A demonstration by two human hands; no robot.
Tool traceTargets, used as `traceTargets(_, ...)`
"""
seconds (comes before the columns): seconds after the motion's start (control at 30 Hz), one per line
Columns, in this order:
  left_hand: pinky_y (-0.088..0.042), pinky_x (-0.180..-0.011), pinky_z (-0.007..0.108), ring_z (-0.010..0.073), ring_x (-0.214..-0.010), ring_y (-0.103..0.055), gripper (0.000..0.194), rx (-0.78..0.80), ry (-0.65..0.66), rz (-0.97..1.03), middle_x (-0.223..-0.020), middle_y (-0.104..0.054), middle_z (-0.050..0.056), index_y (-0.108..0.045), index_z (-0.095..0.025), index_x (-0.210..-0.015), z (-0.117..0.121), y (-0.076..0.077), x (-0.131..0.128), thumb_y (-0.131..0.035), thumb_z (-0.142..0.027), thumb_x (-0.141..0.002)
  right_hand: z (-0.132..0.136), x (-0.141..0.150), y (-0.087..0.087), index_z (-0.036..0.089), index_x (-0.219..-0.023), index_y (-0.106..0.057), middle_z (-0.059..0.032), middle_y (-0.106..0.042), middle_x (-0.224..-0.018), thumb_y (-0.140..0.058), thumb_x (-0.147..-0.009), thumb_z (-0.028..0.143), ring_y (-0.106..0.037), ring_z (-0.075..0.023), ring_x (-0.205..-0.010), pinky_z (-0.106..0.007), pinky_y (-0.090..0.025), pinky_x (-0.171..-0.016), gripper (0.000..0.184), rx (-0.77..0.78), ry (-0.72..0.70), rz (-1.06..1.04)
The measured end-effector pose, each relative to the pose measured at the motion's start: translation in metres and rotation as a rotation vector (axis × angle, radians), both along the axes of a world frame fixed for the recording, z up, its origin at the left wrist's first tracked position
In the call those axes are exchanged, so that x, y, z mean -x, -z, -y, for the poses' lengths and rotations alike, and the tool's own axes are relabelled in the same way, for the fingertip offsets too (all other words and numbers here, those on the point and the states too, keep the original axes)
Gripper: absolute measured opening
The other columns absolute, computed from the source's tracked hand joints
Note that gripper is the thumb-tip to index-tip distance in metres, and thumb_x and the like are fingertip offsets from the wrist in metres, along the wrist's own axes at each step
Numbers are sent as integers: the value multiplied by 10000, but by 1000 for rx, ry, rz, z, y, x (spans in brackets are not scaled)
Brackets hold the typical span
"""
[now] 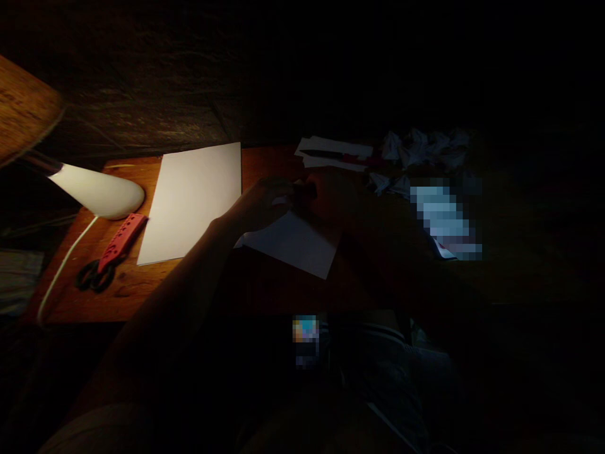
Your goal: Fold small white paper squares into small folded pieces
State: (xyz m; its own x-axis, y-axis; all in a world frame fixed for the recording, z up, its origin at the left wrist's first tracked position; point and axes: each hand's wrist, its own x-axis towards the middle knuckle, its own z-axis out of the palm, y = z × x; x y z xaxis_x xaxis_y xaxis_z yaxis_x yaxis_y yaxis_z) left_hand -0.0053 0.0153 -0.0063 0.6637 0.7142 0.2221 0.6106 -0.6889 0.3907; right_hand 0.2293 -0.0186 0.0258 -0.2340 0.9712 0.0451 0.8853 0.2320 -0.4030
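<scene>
In the head view, a white sheet of paper [300, 243] lies at a slant on the wooden table under my two hands. My left hand [265, 198] reaches over its far part, fingers bent and closed on the paper. Right beside it, my right hand [327, 189] is curled with its fingers pressed together at the paper's far edge. Deep shadow covers the fingertips, so the exact grip there is hidden. To the left lies a stack of white paper [196, 202], partly behind my left forearm.
A lamp with a white base [101, 189] stands at the left, its cord hanging off the table [155, 293]. Dark-handled scissors [97, 274] lie under a pink perforated strip [123, 239]. Paper strips [335, 146], folded paper pieces [416, 148] and a lit phone [444, 221] are at the right.
</scene>
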Motion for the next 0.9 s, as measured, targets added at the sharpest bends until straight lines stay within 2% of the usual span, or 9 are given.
traceTargets(0.17,-636,-1153,482,308,-1306,-790,277,-11,21,12,-1347,-854,91,-832,-223,-1240,-1,0,0,-671,-239,-1015,-1,1,5,217,-1197,-855,-118,-880,-1171,-653,-1151,384,-788,-276,-1044,-361,-528,-859,266,-26,0,-18)
traceTargets(0.37,-633,-1171,501,321,-1338,-782,297,-17,18,21,-1376,-851,96,-835,-226,-1249,0,0,-1,-671,-241,-1001,-3,0,10,223,-1201,-853,-131,-872,-1237,-679,-1115,355,-784,-295,-1088,-376,-554,-888,235,-33,-1,-41)
traceTargets(0.67,-637,-1165,493,316,-1317,-795,285,-21,33,17,-1356,-859,108,-834,-210,-1235,0,0,0,-654,-248,-1017,1,0,-3,216,-1226,-855,-142,-871,-1294,-660,-1119,323,-778,-314,-1161,-383,-555,-891,247,-5,-4,7)
traceTargets(0.9,-625,-1173,483,308,-1342,-774,320,-2,26,-13,-1388,-847,111,-830,-199,-1288,1,-3,0,-650,-231,-1026,1,0,-1,190,-1238,-848,-126,-873,-1242,-649,-1164,365,-774,-271,-1098,-358,-518,-870,276,-6,-5,11)
